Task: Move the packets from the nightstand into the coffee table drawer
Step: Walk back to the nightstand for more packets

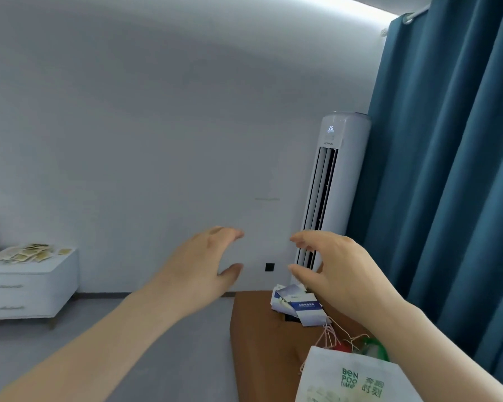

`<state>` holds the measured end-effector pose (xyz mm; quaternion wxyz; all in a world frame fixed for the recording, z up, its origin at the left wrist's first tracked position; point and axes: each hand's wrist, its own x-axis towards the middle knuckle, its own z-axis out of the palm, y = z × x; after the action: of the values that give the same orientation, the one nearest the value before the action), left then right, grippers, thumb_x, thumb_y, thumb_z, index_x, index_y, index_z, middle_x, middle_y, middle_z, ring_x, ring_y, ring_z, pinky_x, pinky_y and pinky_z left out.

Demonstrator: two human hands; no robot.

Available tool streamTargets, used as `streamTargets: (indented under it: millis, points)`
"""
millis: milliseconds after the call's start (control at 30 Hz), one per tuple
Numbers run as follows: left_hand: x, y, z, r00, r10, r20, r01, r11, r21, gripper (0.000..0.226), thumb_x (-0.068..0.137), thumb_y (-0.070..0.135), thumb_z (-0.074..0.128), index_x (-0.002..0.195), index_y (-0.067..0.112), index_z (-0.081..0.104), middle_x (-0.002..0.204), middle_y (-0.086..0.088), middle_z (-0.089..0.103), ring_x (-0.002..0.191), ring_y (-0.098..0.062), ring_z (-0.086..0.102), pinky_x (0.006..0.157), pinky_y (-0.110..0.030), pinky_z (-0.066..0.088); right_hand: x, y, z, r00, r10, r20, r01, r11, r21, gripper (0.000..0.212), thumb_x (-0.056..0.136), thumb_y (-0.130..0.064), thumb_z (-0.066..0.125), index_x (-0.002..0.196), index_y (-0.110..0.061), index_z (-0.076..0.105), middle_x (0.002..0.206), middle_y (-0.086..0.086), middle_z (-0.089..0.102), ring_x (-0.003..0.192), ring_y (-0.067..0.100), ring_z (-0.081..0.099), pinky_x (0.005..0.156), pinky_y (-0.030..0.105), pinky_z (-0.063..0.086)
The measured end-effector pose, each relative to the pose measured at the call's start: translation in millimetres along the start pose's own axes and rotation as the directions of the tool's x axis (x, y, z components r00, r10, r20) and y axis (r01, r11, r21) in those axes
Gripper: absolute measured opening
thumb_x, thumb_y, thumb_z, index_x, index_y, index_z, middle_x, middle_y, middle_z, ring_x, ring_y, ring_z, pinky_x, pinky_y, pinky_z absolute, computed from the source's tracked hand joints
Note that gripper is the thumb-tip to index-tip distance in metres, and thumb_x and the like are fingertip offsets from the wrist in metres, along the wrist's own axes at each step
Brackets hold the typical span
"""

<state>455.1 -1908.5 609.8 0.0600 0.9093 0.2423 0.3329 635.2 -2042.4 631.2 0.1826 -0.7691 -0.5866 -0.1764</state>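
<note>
Several yellowish packets (31,253) lie in a loose heap on top of the white two-drawer nightstand (26,291) at the far left. My left hand (198,265) is raised in mid-air at the centre, fingers spread and relaxed, holding nothing. Facing it, my right hand (331,265) is also raised with fingers loosely curved and empty. Both hands are far from the packets. No coffee table drawer is in view.
A brown surface (259,338) at lower centre-right carries blue-and-white leaflets (296,304), thin hangers and a white printed bag (357,378). A tall white air conditioner (331,184) stands against the wall beside teal curtains (447,169). Grey floor stretches between me and the nightstand.
</note>
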Motion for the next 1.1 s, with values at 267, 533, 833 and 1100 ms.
streamTargets:
  millis: [267, 533, 833, 1100]
  points:
    - [95, -60, 53, 0.998, -0.056, -0.035, 0.058, 0.997, 0.059, 0.05, 0.092, 0.038, 0.055, 0.139, 0.029, 0.041, 0.138, 0.015, 0.046, 0.12, -0.006, 0.048, 0.092, -0.011, 0.027, 127, 56, 56, 0.992, -0.119, 0.034, 0.116, 0.991, 0.07, 0.049, 0.089, -0.049, 0.053, 0.136, -0.037, 0.042, 0.127, -0.02, 0.054, 0.115, 0.001, 0.051, 0.095, 0.022, 0.044]
    - [171, -164, 86, 0.991, -0.121, -0.053, 0.127, 0.982, 0.14, 0.049, 0.092, 0.038, 0.054, 0.139, 0.028, 0.041, 0.136, 0.015, 0.046, 0.117, -0.006, 0.049, 0.092, -0.009, 0.026, 257, 60, 144, 0.978, -0.206, 0.033, 0.2, 0.971, 0.13, 0.048, 0.089, -0.049, 0.054, 0.135, -0.036, 0.043, 0.126, -0.019, 0.055, 0.115, 0.002, 0.051, 0.096, 0.023, 0.042]
    - [251, -303, 102, 0.975, -0.208, -0.074, 0.218, 0.958, 0.187, 0.049, 0.093, 0.037, 0.053, 0.139, 0.029, 0.039, 0.137, 0.014, 0.046, 0.076, -0.004, 0.033, 0.086, -0.008, 0.024, 409, 27, 237, 0.963, -0.264, 0.054, 0.25, 0.95, 0.185, 0.046, 0.089, -0.048, 0.055, 0.132, -0.036, 0.045, 0.124, -0.019, 0.055, 0.114, 0.003, 0.05, 0.094, 0.023, 0.041]
    - [311, -410, 140, 0.942, -0.329, -0.066, 0.335, 0.917, 0.216, 0.048, 0.093, 0.037, 0.053, 0.139, 0.028, 0.04, 0.137, 0.014, 0.045, 0.08, -0.003, 0.039, 0.085, -0.008, 0.023, 534, 18, 337, 0.929, -0.359, 0.096, 0.323, 0.907, 0.269, 0.046, 0.088, -0.048, 0.056, 0.132, -0.035, 0.047, 0.123, -0.019, 0.056, 0.113, 0.002, 0.051, 0.095, 0.021, 0.04]
